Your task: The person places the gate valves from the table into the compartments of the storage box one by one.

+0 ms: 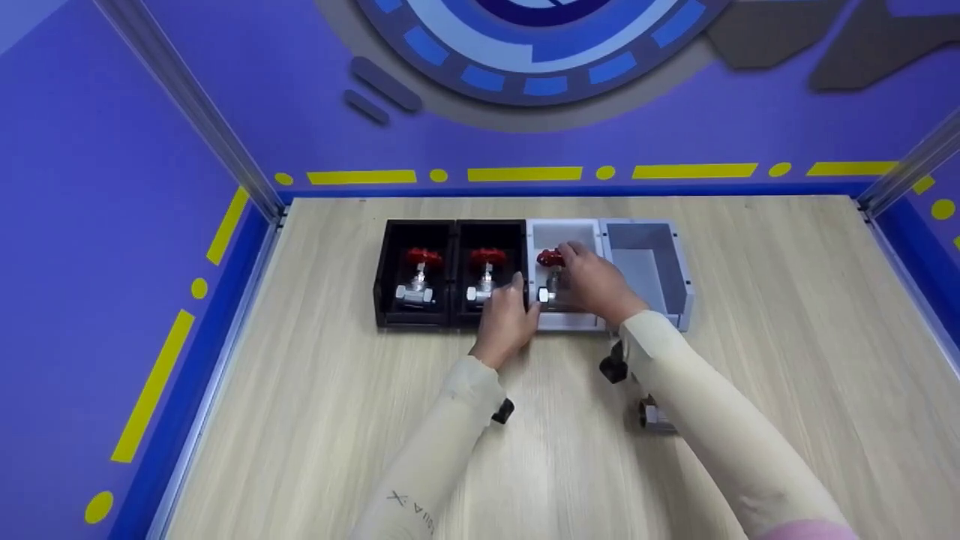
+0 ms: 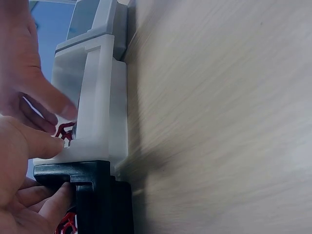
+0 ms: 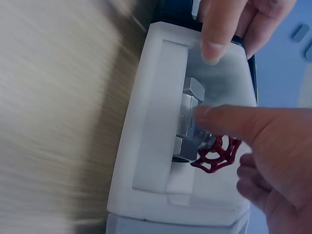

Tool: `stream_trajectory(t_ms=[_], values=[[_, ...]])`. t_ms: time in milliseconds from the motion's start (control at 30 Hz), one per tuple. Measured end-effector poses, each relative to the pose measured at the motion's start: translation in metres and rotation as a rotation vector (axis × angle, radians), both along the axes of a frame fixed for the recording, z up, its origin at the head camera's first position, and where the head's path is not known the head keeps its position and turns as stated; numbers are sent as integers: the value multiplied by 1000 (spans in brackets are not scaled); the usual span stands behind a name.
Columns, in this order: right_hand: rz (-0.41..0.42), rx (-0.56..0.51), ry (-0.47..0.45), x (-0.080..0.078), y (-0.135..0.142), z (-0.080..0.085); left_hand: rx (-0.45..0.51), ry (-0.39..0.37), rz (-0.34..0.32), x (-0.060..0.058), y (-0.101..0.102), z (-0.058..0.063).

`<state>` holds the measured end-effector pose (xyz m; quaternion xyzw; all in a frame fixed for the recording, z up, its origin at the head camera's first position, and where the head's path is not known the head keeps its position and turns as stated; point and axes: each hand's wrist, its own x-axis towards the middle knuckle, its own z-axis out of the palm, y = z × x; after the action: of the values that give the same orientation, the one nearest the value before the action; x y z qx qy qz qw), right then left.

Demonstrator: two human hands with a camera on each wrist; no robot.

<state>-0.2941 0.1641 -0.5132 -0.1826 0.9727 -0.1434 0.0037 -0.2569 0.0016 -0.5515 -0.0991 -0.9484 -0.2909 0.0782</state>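
My right hand (image 1: 596, 281) reaches into the white bin (image 3: 141, 146) and holds a metal valve with a red handwheel (image 3: 214, 156). Its thumb lies along the valve body, with the other fingers curled at the far side of the wheel. The left hand (image 1: 508, 319) straddles the wall where the white bin meets a black bin (image 2: 92, 195). That hand's thumb is on the white side and its fingers are inside the black bin, pinching the paired walls. Two similar valves stand in the black bins, the left valve (image 1: 420, 277) and the middle valve (image 1: 487, 274).
At the right end of the row is a grey bin (image 1: 634, 281). Another metal fitting (image 1: 656, 415) lies on the wooden table (image 1: 315, 412), partly hidden under the right forearm. Blue printed panels (image 1: 225, 97) rise behind and at the sides.
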Motion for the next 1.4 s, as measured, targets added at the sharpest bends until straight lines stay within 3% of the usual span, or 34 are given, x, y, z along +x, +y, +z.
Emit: stream_trajectory(t_ms=[233,567,733,1067,1400], values=[[-22,-131,-86,4,9,3,0,-17,-3,0,0,1],[0,-252,-37,9,22,3,-15,17,6,1,0,0],[-9,-270,-42,16,26,7,9,-12,10,0,0,0],[-103,-291,-165,32,41,13,73,-10,22,1,0,-2],[-118,-312,-132,44,55,12,129,-27,27,1,-1,-1]])
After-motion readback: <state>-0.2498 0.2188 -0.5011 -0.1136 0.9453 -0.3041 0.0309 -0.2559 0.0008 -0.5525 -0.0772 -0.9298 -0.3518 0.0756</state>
